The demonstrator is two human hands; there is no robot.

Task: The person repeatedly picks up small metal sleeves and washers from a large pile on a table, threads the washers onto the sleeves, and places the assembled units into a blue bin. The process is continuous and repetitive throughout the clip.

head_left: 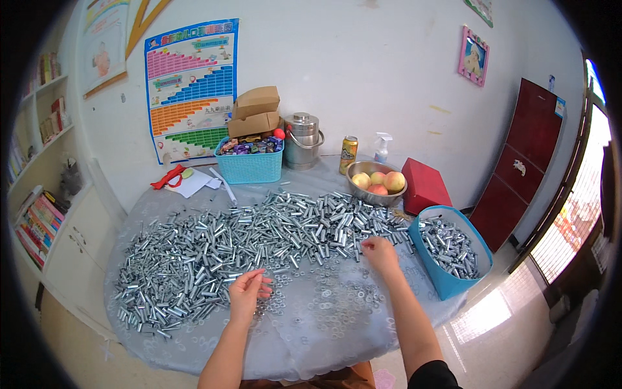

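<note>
A wide heap of short silver metal sleeves (259, 240) lies across the far half of the round table under a grey patterned cloth (194, 350), stretching from the left rim almost to the right rim. In front of the heap, nearer the person, small flat silver washers (337, 305) are scattered loosely over the cloth.

The left hand (247, 290) rests at the near edge of the heap, fingers curled inward with the fingertips drawn together over sleeves and washers; whether it pinches a piece cannot be told. The right hand (379, 249) reaches further out to the heap's right part, fingers bent down onto the sleeves, partly closed; what it grips, if anything, cannot be told.

Just right of the right hand, a blue fabric bin (447, 285) hangs at the table's right edge, holding more of the same silver pieces. Behind the heap stand a steel bowl of 4 peaches (377, 183), a red box (424, 185), a yellow drink can (348, 154), a clear spray bottle (382, 148), a lidded steel pot (302, 140) and a turquoise plastic basket (249, 165) topped with 2 brown cardboard boxes (254, 111). A coloured chart poster (190, 87) hangs on the white wall.
</note>
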